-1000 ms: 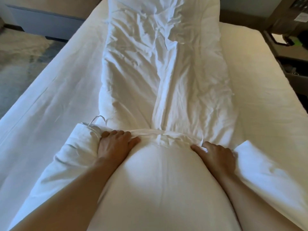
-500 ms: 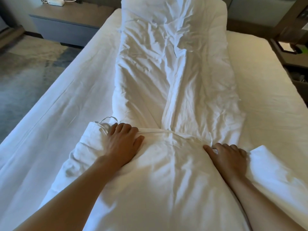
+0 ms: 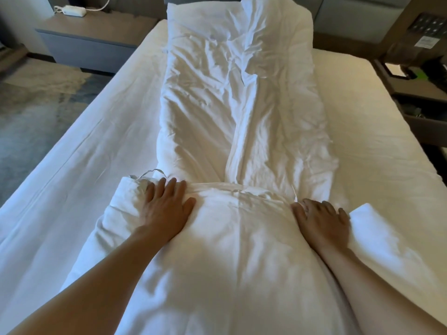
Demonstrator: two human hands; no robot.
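Since the near end of the duvet (image 3: 242, 257) looks doubled over onto itself, it sits as a puffy slab filling bottom centre of the frame, with both forearms running along it.

Left hand (image 3: 167, 209), centre-left: palm down, fingers straight and fanned wide, pressing the slab's far edge near its left corner.

Right hand (image 3: 323, 220), centre-right: palm down on the same edge, fingers loosely bent and closer together. Nothing visibly gripped, though the fingertips are blurred.

My read: flat hands set well apart because the filling is springy. Load at both ends of the edge pushes air out and stops the fold popping open. A grip would only bunch the cover.

A thin tie (image 3: 154, 170) loops out just beyond the left fingers, and another strand shows by the right thumb. Likely corner ties, which would explain the hands sitting where they do.

Past the hands the duvet runs as a narrow crumpled strip up the centre to the top edge. It seems folded lengthwise, presumably so it can go end over end. It lies midway across the bed sheet (image 3: 92, 160), with bare sheet on either side.

Far: nightstand (image 3: 94, 42) upper left with a white power strip (image 3: 70, 10) on top; wall control panel (image 3: 429, 26) upper right.
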